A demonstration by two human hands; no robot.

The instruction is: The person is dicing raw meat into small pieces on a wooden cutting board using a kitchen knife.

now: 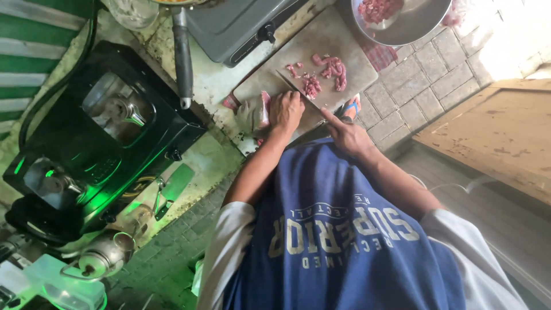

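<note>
A grey cutting board (344,43) lies on the counter in front of me. My left hand (286,112) presses down on a pink and grey chunk of raw meat (259,110) at the board's near edge. My right hand (347,135) grips the handle of a knife (298,89), index finger stretched along it. The blade slants across the board right beside the left fingers. Small cut pieces of red meat (332,69) lie on the board beyond the blade.
A metal bowl (413,26) with more cut meat stands beyond the board. A grey stove (235,23) and a black pan handle (182,57) lie to the left. Further left are a black machine (97,132) with green lights and a metal kettle (103,255). A wooden surface (499,132) is at right.
</note>
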